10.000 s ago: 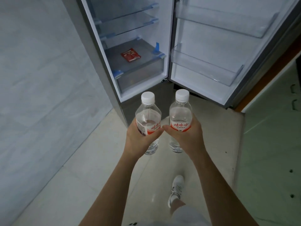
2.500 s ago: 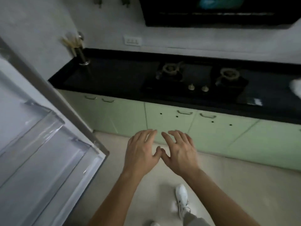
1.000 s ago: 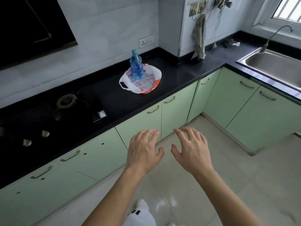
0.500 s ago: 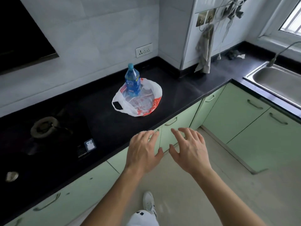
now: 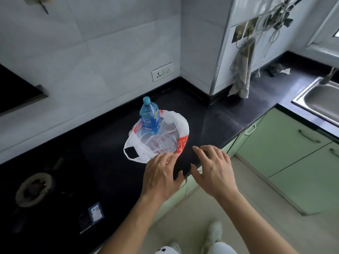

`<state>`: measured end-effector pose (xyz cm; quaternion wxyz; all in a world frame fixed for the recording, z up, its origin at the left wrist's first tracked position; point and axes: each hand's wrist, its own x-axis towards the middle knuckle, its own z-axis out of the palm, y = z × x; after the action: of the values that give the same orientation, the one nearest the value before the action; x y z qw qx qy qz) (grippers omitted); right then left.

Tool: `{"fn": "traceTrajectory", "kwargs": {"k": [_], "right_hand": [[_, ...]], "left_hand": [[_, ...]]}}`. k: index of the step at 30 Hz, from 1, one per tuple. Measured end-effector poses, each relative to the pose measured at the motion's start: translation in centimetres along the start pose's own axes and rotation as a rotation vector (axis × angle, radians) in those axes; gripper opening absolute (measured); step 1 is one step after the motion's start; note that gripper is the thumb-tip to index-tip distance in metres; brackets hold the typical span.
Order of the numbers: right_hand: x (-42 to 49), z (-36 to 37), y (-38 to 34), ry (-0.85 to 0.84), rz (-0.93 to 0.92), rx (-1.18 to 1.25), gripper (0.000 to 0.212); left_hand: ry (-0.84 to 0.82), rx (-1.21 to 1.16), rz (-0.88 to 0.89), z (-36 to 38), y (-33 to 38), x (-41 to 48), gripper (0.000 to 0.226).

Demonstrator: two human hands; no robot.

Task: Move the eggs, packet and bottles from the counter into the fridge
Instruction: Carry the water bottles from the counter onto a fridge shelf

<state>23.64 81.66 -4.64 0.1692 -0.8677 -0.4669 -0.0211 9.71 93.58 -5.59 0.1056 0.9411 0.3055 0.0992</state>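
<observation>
No legible text; label (image 5: pixel 147 123) on the blue bottle (image 5: pixel 149 114) and red print (image 5: pixel 180 146) on the plastic bag (image 5: pixel 140 150) too blurred

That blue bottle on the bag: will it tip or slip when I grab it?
Probably tippy: the bottle is tall, narrow and stands upright on the crinkled bag. It looks filled, so likely heavy for its size. The bag is thin and floppy and may slide or lift with it.
</observation>
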Motion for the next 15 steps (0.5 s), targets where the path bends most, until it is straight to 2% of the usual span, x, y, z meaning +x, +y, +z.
{"fn": "traceTrajectory", "kwargs": {"k": [6, 9, 15], "right_hand": [[7.3, 2.1, 1.6, 0.013, -0.101, 0.052, 0.051], [11.8, 3.4, 2.6, -0.036, -0.171, 0.077, 0.048], [20.2, 4.9, 4.4, -0.168, -0.358, 0.088, 0.057]], "left_hand": [[0.004, 0.050, -0.110, 1.5, -1.7, 5.3, 0.056], [0.005, 0.069, -0.198, 1.8, -2.2, 8.2, 0.065], [0.046, 0.098, -0.429, 2.6, -2.5, 12.2, 0.059]]}}
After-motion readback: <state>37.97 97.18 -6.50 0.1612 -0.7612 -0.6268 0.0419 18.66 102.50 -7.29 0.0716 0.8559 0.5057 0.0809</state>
